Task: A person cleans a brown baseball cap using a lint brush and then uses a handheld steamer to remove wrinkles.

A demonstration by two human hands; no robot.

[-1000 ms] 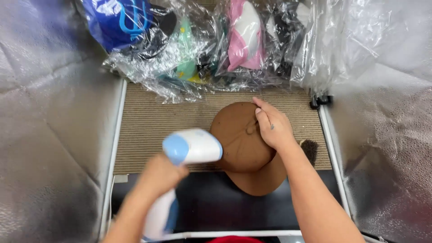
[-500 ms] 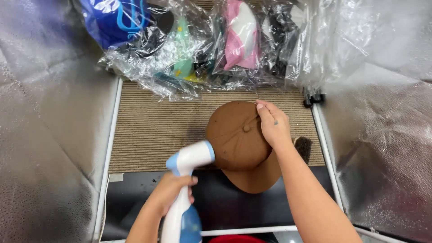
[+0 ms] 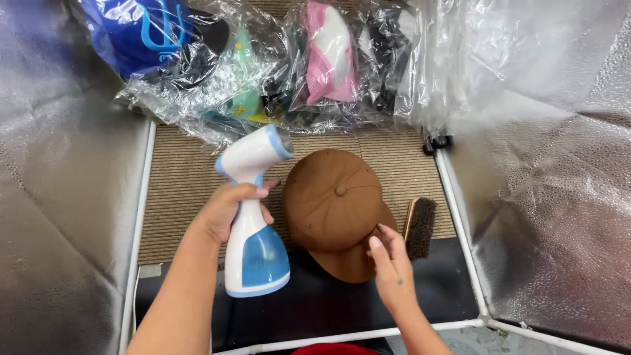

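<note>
My left hand (image 3: 227, 210) is clenched on the steamer (image 3: 253, 217), nozzle at 12 o'clock, and steam could scald my open right hand (image 3: 393, 276) on the cap (image 3: 332, 200) brim.

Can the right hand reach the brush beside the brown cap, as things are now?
Probably yes. The right hand rests on the brim of the brown cap, and the brush lies just to its right on the mat with nothing between them. That hand holds nothing.

Left hand (image 3: 227, 210) raised mid-frame, fingers wrapped shut in a firm grip, forearm angled up from below. Right hand (image 3: 392, 269) low, palm down, fingers extended forward.
</note>
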